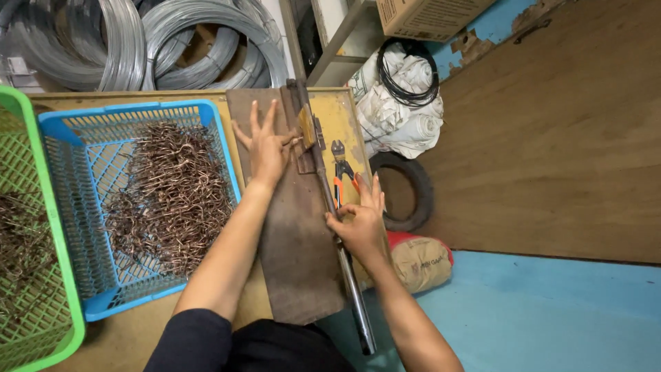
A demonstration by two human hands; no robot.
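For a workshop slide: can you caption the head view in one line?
Left hand steadies a small wire piece at the bending jig; right hand holds the lever bar, beside a blue basket of bent hooks.

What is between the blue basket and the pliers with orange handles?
In the head view, the left hand and the dark board lie between the blue basket and the pliers, plus the metal lever bar.

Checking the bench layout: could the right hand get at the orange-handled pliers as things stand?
Probably yes. The pliers lie uncovered on the board just above the right hand, which grips the metal bar; it would need to let go first. Nothing lies between them.
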